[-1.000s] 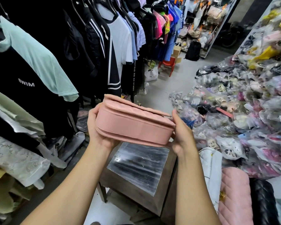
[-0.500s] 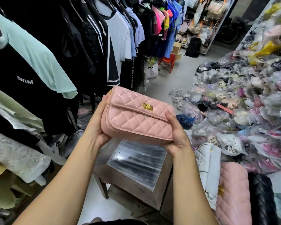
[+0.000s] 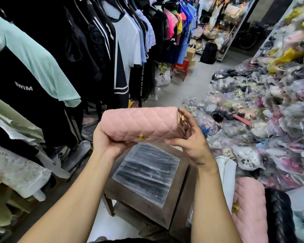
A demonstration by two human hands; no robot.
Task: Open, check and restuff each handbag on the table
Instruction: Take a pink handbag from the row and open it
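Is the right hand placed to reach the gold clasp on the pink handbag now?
Probably yes: the gold clasp sits uncovered on the pink handbag, close beside the right hand.

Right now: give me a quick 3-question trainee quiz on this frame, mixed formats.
1. True or false: the held bag is gripped by the left hand alone, with the right hand off it.
2. Multiple choice: directly under the held bag stands A) a red chair, B) a stool, C) a backpack.
3. Fill in: in the picture, the clasp sits near the bag's ___ edge (upper or lower).

Key: 1 false, both hands hold it; 2 B; 3 lower.
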